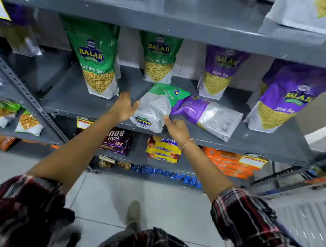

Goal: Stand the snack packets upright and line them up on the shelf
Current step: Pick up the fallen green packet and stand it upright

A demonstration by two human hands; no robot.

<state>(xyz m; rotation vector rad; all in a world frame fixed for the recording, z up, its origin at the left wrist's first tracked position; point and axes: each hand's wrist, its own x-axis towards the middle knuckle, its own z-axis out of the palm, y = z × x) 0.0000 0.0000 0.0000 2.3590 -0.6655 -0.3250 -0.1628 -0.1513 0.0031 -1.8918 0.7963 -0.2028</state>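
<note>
A fallen green packet [155,106] lies on the shelf [81,101] between both hands: left hand [124,107] open-gripped at its edge, right hand [177,128] loosely open, thumb touching it.

Both hands flank a green packet [155,106] lying flat on the grey shelf [81,101]: left hand [124,107] open at its left edge, right hand [177,128] touching its lower right corner. Just right of them lies a purple packet [205,114].

On the shelf [81,99], four packets stand upright in a row at the back. Before them, two packets lie flat side by side near the front edge, the left one [155,106] touching the right one [209,116].
</note>
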